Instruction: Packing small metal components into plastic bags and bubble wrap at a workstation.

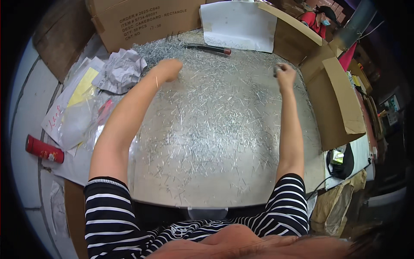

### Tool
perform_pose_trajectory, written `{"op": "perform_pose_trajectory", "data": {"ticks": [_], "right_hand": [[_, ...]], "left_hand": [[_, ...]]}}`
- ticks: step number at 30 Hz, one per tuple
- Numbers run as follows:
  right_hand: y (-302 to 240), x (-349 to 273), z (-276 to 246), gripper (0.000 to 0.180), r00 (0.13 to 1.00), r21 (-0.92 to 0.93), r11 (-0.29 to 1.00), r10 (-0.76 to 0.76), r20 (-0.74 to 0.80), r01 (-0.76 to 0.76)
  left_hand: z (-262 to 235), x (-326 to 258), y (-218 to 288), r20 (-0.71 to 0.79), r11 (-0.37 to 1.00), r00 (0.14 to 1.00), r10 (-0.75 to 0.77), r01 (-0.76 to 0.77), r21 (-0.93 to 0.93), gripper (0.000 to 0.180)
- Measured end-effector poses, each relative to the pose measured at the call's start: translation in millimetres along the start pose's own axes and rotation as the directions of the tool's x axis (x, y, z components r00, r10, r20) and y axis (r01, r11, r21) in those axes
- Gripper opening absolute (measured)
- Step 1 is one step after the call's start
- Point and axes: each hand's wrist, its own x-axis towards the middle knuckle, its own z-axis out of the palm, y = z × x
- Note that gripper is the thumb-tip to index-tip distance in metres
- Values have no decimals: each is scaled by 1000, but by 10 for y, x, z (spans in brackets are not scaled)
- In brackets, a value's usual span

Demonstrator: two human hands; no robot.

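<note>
Many small thin silvery metal pieces (207, 125), like pins or short wires, lie scattered over a grey metal tabletop (194, 194). A denser heap of them (166, 51) sits at the far left. My left hand (169, 70) is beside that heap, fingers curled in; whatever they hold is hidden. At the far right my right hand (285, 77) is closed on a small dark object (276, 70), too small to name. Between the hands, near the back, lies a long dark tool with a reddish end (215, 48).
Cardboard boxes (151, 23) and flaps (340, 99) wall the back and right, with a white sheet (237, 26) taped up. Crumpled paper (120, 71), plastic bags (77, 125) and a red flask (44, 149) lie left. A person in red (315, 21) is at back right.
</note>
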Motion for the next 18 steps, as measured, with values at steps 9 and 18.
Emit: {"op": "perform_pose_trajectory", "data": {"ticks": [9, 18], "right_hand": [[-372, -1292, -742, 23, 961, -182, 982, 5, 276, 47], [-1554, -3001, -1278, 21, 951, 62, 997, -70, 301, 54]], "left_hand": [[-15, -719, 666, 43, 862, 975, 218, -213, 460, 15], [-230, -1411, 1126, -111, 963, 985, -129, 97, -253, 17]]}}
